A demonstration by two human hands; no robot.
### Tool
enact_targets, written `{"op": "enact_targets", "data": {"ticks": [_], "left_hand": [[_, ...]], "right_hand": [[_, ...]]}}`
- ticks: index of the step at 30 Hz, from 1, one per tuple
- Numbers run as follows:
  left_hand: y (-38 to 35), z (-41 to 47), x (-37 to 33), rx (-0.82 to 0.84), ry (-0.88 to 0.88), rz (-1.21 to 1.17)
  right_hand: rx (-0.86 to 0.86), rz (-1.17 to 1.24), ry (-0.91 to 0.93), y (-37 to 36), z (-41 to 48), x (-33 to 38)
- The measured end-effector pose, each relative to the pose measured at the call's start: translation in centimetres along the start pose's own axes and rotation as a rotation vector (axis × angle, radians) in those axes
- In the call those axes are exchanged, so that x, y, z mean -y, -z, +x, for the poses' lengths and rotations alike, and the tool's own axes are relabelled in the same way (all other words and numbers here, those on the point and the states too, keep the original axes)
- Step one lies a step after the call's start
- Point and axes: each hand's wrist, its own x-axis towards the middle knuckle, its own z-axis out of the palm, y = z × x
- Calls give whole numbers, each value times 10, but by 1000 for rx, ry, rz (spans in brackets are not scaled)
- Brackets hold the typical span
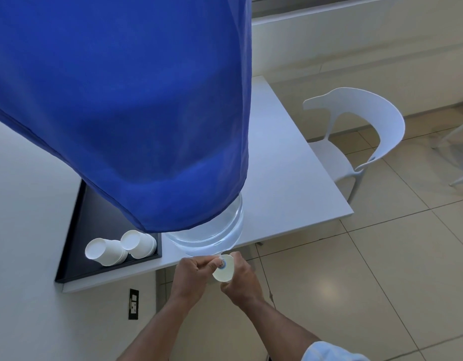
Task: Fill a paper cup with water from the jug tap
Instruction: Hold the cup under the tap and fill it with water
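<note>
A large clear water jug, mostly draped in a blue cloth cover, stands at the front edge of a white table. Its small tap juts out over the table edge. My left hand grips the tap with closed fingers. My right hand holds a white paper cup directly under the tap, its mouth facing up towards me. Whether water is flowing cannot be made out.
A black tray left of the jug carries two short stacks of white paper cups lying on their sides. A white plastic chair stands right of the table. A wall socket sits below the table edge, above the tiled floor.
</note>
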Motion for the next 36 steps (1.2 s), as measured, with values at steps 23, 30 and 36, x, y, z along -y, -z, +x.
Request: {"op": "enact_targets", "data": {"ticks": [23, 30, 36], "left_hand": [[4, -5, -4, -83, -263, 596], [0, -5, -5, -123, -328, 675], [0, -2, -4, -112, -328, 672]], "right_hand": [[-1, -9, -7, -6, -1, -3], [-14, -14, 2, -8, -2, -6], [-22, -11, -4, -9, -1, -8]]}}
